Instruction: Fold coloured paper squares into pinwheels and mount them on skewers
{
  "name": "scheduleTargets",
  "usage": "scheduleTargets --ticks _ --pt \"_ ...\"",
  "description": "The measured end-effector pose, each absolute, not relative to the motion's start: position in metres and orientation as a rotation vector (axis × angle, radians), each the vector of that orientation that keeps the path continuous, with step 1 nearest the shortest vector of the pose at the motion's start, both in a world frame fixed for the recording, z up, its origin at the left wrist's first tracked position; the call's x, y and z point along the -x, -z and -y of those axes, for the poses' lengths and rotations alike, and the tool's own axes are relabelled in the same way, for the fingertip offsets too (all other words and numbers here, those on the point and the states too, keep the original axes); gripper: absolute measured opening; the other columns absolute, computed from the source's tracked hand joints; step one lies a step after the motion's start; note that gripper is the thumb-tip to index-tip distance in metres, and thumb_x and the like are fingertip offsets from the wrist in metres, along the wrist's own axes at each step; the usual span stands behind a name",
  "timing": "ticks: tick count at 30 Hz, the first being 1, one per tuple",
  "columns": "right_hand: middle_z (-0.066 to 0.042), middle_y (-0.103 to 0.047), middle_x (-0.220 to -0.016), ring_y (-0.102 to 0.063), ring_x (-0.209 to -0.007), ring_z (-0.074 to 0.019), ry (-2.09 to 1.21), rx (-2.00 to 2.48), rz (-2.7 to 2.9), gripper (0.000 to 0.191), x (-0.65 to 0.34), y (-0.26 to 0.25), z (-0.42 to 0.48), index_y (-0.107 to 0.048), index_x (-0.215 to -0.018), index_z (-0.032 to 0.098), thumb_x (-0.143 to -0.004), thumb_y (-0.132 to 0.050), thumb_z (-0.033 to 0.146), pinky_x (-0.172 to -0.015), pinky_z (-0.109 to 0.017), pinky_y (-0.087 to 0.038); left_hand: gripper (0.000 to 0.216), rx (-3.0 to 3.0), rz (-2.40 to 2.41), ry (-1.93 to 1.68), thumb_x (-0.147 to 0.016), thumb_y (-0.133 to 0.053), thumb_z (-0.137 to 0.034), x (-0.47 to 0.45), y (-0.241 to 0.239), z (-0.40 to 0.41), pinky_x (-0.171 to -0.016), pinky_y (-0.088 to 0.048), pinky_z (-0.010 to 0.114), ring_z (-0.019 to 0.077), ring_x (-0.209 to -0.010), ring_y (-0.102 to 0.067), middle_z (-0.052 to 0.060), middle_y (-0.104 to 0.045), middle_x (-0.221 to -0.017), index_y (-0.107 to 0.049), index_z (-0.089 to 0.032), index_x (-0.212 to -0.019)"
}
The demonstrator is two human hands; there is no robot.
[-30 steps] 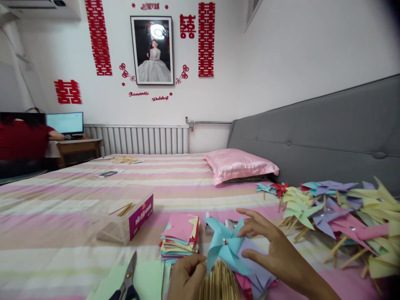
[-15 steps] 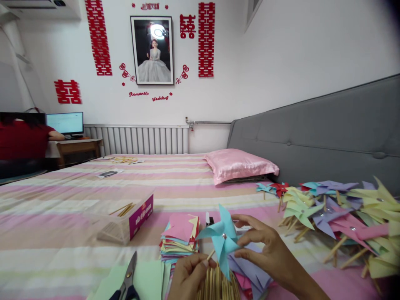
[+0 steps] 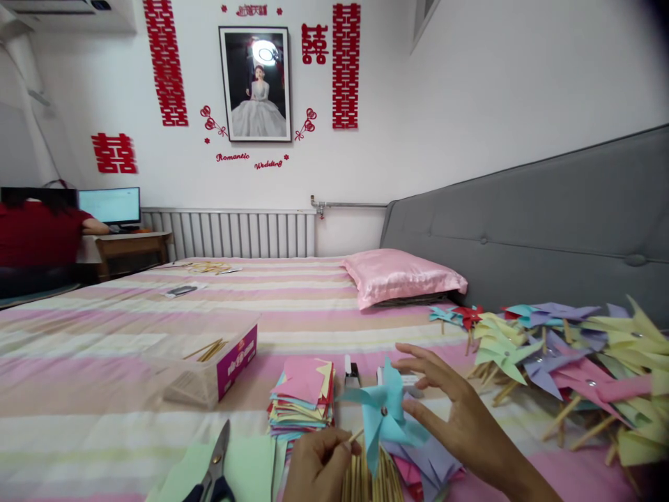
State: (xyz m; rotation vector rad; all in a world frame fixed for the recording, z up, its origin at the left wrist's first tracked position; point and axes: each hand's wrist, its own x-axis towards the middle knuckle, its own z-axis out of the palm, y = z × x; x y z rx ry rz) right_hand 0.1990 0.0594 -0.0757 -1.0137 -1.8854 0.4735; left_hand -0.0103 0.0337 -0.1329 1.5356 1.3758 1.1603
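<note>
A light blue paper pinwheel (image 3: pixel 384 415) stands on a thin wooden stick. My left hand (image 3: pixel 316 464), at the bottom centre, is closed in a pinch on that stick. My right hand (image 3: pixel 460 422) is to the right of the pinwheel, fingers spread and open, with its fingertips against the blue blades. Below the pinwheel lies a bundle of wooden sticks (image 3: pixel 371 480) and some flat purple and pink paper pieces (image 3: pixel 428 466).
A stack of coloured paper squares (image 3: pixel 303 394), scissors (image 3: pixel 214 470) on green paper and an open box with sticks (image 3: pixel 214 366) lie on the striped bed. A heap of finished pinwheels (image 3: pixel 569 359) fills the right. A pink pillow (image 3: pixel 402 275) lies further back. A person in red (image 3: pixel 36 233) sits at a desk on the far left.
The blue pinwheel has turned on its stick and shifted slightly right. My right hand's fingers have gone from curled at the blades to spread out.
</note>
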Motion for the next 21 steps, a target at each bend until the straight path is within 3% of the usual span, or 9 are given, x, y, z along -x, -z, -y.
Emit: scheduleTargets --ticks 2,9,16,21 --pt "-0.008 -0.044 -0.132 -0.049 -0.112 -0.0254 -0.461 1.037 1.946 0.035 -0.2 0.075 -0.059 -0.057 -0.105 0.027 -0.071 -0.055 0.018 -0.084 -0.039 -0.047 0.028 -1.625 -1.42 -1.094 -0.072 -0.044 -0.025 0.01 0.129 -0.033 -0.059 -0.033 0.027 0.0179 -0.059 -0.047 0.002 -0.055 -0.056 -0.067 -0.013 -0.065" --pt "-0.006 -0.044 -0.13 -0.046 -0.115 -0.0267 -0.423 1.097 2.024 0.033 -0.2 0.075 -0.057 -0.061 -0.079 0.023 -0.055 -0.048 0.003 -0.093 -0.044 -0.039 0.028 -1.665 -1.46 -1.05 -0.07 -0.041 -0.021 0.009 0.126 -0.032 -0.056 -0.031 0.026 0.0172 -0.056 -0.045 0.001 -0.05 -0.053 -0.066 -0.012 -0.061" --pt "-0.008 -0.05 -0.126 -0.05 -0.111 -0.0291 -0.475 1.147 1.98 0.008 -0.195 0.077 -0.058 -0.062 -0.067 0.022 -0.065 -0.061 0.015 -0.092 -0.047 -0.038 0.027 -1.446 -1.344 -1.188 -0.068 -0.047 -0.028 0.008 0.128 -0.032 -0.055 -0.027 0.025 0.0144 -0.055 -0.04 -0.001 -0.045 -0.05 -0.064 -0.012 -0.056" --pt "-0.008 -0.055 -0.122 -0.052 -0.11 -0.0278 -0.494 1.119 2.003 0.006 -0.194 0.075 -0.06 -0.065 -0.067 0.022 -0.071 -0.063 0.025 -0.093 -0.044 -0.038 0.025 -1.177 -1.207 -1.256 -0.066 -0.051 -0.033 0.007 0.136 -0.035 -0.044 -0.013 0.023 0.0072 -0.038 -0.016 -0.01 -0.024 -0.037 -0.066 -0.013 -0.062"
